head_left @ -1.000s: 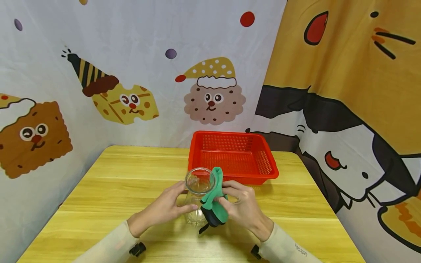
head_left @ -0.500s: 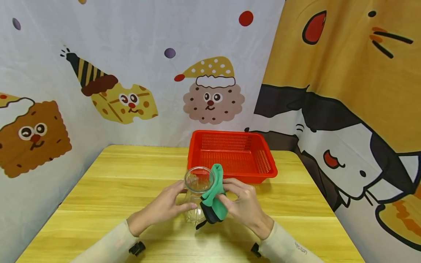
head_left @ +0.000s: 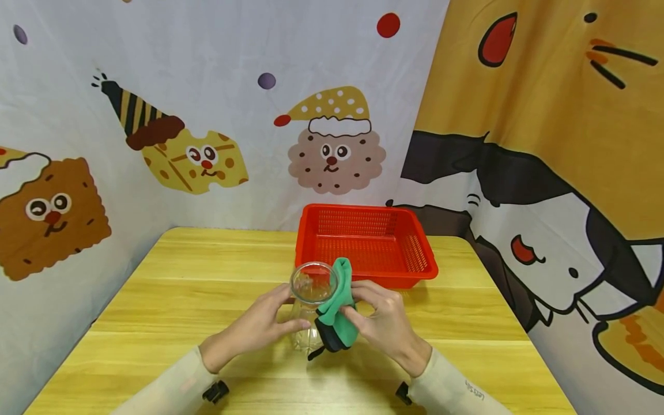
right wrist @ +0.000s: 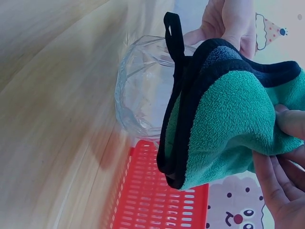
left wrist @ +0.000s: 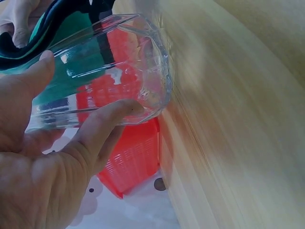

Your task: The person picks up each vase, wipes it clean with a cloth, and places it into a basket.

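Both hands are busy at the middle of the table [head_left: 171, 288]: the left hand [head_left: 256, 329] wraps its thumb and fingers around the side of a clear glass [head_left: 310, 305], holding it just above the wood and tipped a little, while the right hand [head_left: 386, 325] pinches a folded green cloth [head_left: 339, 308] with a dark edge and hanging loop against the glass's right side. From the left wrist view the fingers [left wrist: 102, 126] curl round the ribbed wall near the base, a firm hold but not a tight one. From the right wrist view the cloth [right wrist: 224, 119] is bunched between thumb and fingertips [right wrist: 286, 121], its fold lying over the rim and outer wall.

The step in hand looks like wiping the glass, with the outside and rim under the cloth now. Going on from here would call for turning the glass within the left hand so that fresh wall meets the cloth, or pushing the cloth down into the mouth, and keeping the grip steady because smooth glass can slip.

A red basket [head_left: 427, 262] sits behind the hands, near but apart from them
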{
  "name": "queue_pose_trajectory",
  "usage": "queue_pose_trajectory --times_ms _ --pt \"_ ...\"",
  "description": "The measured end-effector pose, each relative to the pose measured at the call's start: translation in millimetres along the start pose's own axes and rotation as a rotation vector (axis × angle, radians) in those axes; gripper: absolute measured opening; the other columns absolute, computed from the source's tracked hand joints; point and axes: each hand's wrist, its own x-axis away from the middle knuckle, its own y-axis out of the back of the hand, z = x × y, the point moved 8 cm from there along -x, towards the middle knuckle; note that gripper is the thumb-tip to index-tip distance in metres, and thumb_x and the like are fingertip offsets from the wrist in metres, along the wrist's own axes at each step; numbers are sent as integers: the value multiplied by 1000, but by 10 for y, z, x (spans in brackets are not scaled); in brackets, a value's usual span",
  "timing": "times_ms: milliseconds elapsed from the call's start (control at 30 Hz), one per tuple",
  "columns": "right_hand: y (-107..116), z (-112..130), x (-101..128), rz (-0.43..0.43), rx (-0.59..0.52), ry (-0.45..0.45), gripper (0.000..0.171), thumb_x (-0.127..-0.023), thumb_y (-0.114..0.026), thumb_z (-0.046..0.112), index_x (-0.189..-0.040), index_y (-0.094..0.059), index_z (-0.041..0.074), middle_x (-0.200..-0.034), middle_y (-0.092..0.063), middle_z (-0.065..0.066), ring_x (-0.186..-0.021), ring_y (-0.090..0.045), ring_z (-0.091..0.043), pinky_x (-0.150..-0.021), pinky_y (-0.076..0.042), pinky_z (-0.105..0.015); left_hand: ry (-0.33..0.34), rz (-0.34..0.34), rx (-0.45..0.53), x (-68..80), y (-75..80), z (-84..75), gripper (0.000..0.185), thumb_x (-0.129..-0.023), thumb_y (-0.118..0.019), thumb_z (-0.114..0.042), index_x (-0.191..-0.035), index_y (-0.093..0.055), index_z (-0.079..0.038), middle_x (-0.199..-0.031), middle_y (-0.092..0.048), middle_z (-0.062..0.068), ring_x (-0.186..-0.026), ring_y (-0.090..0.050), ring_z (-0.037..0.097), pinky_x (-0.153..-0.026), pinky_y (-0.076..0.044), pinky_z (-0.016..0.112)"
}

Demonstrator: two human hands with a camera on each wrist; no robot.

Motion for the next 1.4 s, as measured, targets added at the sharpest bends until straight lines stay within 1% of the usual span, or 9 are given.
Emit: queue_pose_trajectory --times_ms 67,233,333,467,633,700,933,1167,1400 --pt "-1 -5 1 2 -3 -5 32 -88 -98 -7 -116 -86 3 -114 -89 -9 -98 -89 -23 -93 -74 -24 1 0 -2 -1 -1 1 73 -106 -89 -24 -170 -57 -12 -173 -63 13 -153 -68 37 -121 -65 62" --pt "-7 -33 5 8 8 -41 40 -87 -100 -4 -121 -82 5 -106 -88 -4 -89 -86 -14 -85 -74 -24 4 -2 2 -2 -5 6 73 -106 -89 -24 -170 -57 -11 -171 -64 13 -152 -69 38 -121 -65 64" --pt "-16 -47 6 12 16 -62 42 -87 -100 -3 -122 -78 6 -104 -88 -3 -86 -85 -12 -82 -74 -25 3 -2 7 -1 -11 10 72 -106 -89 -23 -169 -57 -11 -171 -65 14 -152 -69 38 -121 -64 66" --pt "-30 -49 1 14 12 -65 43 -87 -98 -6 -122 -76 7 -101 -87 -2 -83 -84 -12 -79 -75 -29 4 -2 8 2 -17 20 72 -106 -89 -23 -170 -57 -13 -171 -65 13 -152 -69 37 -121 -65 64" --pt "-39 -61 2 16 3 -71 43 -87 -98 -6 -122 -77 8 -100 -87 -2 -83 -83 -11 -78 -75 -30 10 -4 3 7 -20 28 73 -106 -89 -25 -171 -56 -19 -172 -64 13 -151 -69 38 -121 -65 64" --pt "-41 -66 7 18 -1 -72 42 -87 -98 -7 -121 -78 8 -101 -87 -2 -83 -84 -12 -78 -75 -30 11 -4 1 8 -19 28 73 -106 -89 -24 -171 -56 -20 -172 -64 13 -151 -70 38 -121 -64 65" --pt "-69 -75 16 51 -19 -91 40 -89 -96 -7 -123 -80 7 -104 -88 -4 -87 -84 -11 -81 -75 -26 8 -4 -4 15 -14 16 72 -106 -89 -26 -170 -57 -14 -169 -66 14 -150 -70 39 -121 -64 66" --pt "-108 -75 3 106 -24 -90 36 -93 -97 -3 -124 -81 8 -108 -88 0 -90 -84 -8 -83 -73 -22 15 -3 -1 11 -13 21 74 -106 -88 -24 -171 -55 -11 -170 -65 14 -151 -69 40 -124 -62 68" --pt "-149 -61 -4 134 1 -56 35 -90 -98 -5 -119 -83 6 -106 -86 -3 -90 -84 -10 -82 -72 -19 10 0 -8 8 -14 18 74 -107 -88 -29 -171 -55 -11 -169 -66 14 -151 -70 40 -123 -62 68"
